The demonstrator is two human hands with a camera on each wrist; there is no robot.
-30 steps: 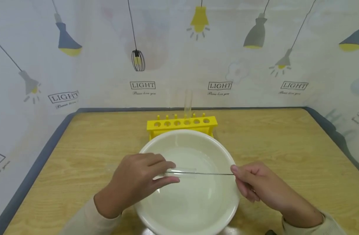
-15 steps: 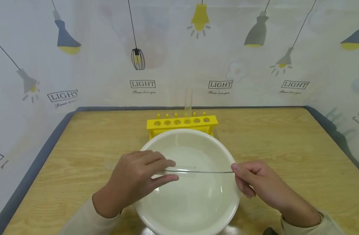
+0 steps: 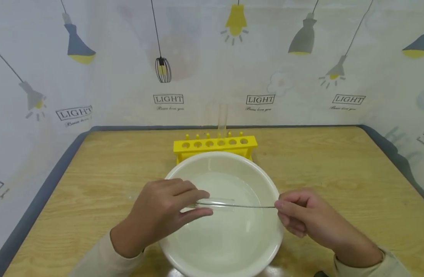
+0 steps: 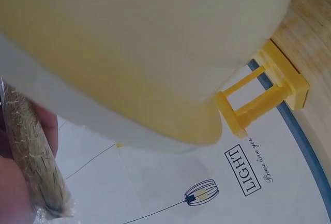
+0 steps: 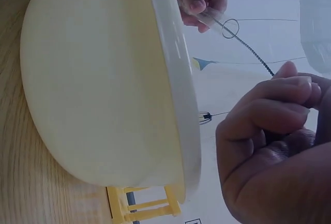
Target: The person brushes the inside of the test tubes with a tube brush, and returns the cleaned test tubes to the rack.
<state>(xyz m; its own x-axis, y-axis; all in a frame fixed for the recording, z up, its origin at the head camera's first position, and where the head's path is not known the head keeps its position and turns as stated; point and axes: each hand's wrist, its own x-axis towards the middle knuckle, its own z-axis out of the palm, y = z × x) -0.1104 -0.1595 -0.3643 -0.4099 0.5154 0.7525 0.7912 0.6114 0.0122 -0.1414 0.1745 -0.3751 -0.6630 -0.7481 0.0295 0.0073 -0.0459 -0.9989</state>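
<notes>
In the head view, my left hand [image 3: 166,211] holds a clear glass test tube [image 3: 218,201] sideways above the white basin [image 3: 275,250]. The tube's mouth points right. My right hand [image 3: 305,217] pinches the twisted wire handle of a test tube brush [image 3: 255,206] near the basin's right rim. That wire runs into the tube's mouth. Pale bristles [image 4: 33,151] fill the closed end of the tube in the left wrist view, beside the left fingers. The right wrist view shows the wire [image 5: 248,48] slightly bent between both hands, with the right fingers curled.
Behind the basin stands a yellow test tube rack [image 3: 215,144], with another clear tube [image 3: 222,121] upright at it. The wooden table [image 3: 104,173] ends at a lamp-printed backdrop [image 3: 205,57]. A dark object [image 3: 320,274] shows at the bottom edge, near the right sleeve.
My right hand and the brush wire rose slightly, then came back down. The left hand keeps its grip on the test tube, almost in the same place.
</notes>
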